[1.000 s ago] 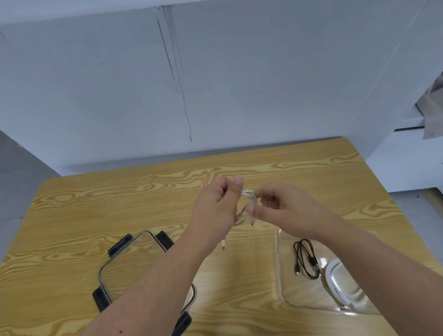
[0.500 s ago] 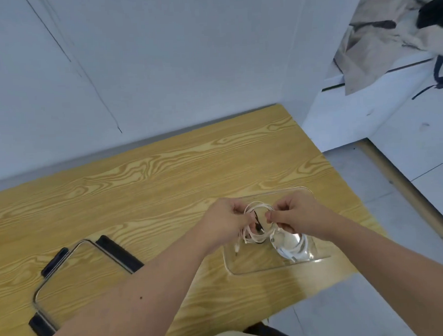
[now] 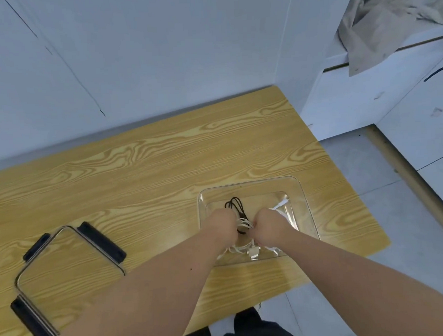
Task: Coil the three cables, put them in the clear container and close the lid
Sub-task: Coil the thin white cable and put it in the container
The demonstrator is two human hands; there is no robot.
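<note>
Now white cable btwn both fists.

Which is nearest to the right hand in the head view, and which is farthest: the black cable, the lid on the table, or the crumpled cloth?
From the right hand:
1. Black cable, in the clear container, just left of the hand.
2. Lid, flat on the table, far to the left.
3. Crumpled cloth, on the white ledge at upper right, farthest.

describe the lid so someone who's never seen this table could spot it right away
On the wooden table, look to the near left corner, well away from the clear container where both hands are. The lid lies flat there: a clear rectangular panel, the only thing with black clip bars along its edges.
</note>
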